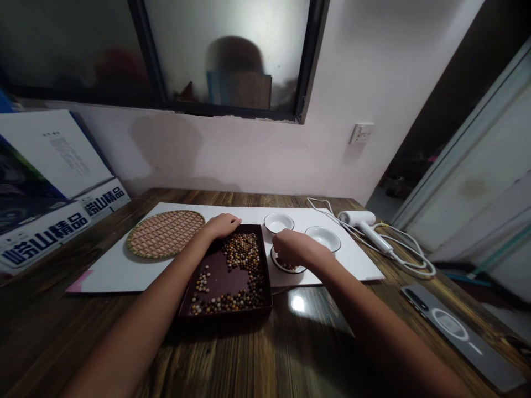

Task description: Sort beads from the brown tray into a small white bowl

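Lying in dark tray [224,316], small round beads [243,249] were judged hard, light, prone to rolling; fingertip pinch suited. Left hand [222,225] was laid flat on tray's far rim; right hand [290,247] was bunched over white dish [289,271], pinch not discernible.

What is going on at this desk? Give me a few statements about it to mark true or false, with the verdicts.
1. The left hand rests at the far edge of a dark tray holding small round pieces. True.
2. The right hand is over a white bowl with some of the same pieces in it. True.
3. The round woven mat is heaped with those pieces. False: none show on it.
4. A white hair dryer lies inside the tray. False: it lies to the right of another white bowl.
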Demonstrator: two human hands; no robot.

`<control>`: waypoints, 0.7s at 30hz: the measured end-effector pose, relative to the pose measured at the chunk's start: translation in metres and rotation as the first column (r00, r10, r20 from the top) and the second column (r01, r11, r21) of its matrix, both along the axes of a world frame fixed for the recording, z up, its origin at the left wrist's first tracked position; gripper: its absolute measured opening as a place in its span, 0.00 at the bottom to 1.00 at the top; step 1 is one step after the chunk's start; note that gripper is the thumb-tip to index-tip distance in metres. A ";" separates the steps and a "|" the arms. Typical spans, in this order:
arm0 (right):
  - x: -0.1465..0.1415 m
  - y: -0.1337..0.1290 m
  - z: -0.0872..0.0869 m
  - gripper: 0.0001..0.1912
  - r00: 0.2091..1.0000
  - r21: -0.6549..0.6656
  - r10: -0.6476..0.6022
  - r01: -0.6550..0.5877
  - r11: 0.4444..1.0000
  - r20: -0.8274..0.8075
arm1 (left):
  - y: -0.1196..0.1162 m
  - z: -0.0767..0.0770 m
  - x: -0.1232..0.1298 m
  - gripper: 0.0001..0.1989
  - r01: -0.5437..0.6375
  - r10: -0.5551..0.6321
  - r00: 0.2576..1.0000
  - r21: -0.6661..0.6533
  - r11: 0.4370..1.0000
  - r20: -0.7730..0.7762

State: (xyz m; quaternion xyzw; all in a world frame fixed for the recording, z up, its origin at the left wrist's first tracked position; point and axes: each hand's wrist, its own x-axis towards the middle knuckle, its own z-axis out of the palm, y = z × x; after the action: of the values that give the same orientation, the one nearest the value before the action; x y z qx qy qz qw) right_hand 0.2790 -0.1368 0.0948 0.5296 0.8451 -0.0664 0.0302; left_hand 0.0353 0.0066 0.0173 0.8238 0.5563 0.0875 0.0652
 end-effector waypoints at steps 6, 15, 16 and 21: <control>-0.049 -0.019 -0.022 0.11 0.934 0.057 0.341 -0.337 0.940 -0.108 | -0.002 0.001 0.001 0.25 -0.011 0.011 1.000 -0.001 1.000 0.007; -0.063 -0.025 -0.040 0.16 0.865 -0.107 0.472 -0.492 0.864 -0.170 | -0.005 0.003 0.002 0.25 -0.046 0.046 0.999 -0.005 0.999 -0.005; -0.062 -0.022 -0.038 0.14 0.864 -0.095 0.459 -0.484 0.870 -0.206 | -0.005 0.003 0.002 0.25 -0.047 0.047 0.999 -0.005 0.999 -0.005; -0.073 -0.003 -0.059 0.29 0.924 0.129 0.273 -0.247 0.960 -0.267 | -0.002 0.000 0.000 0.26 -0.027 0.027 1.000 0.006 1.000 -0.014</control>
State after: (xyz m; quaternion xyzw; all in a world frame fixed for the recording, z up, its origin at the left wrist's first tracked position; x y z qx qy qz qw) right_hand 0.2060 -0.1402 0.0356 0.3986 0.9057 -0.0973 -0.1065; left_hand 0.0356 0.0045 0.0171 0.8170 0.5675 0.0843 0.0576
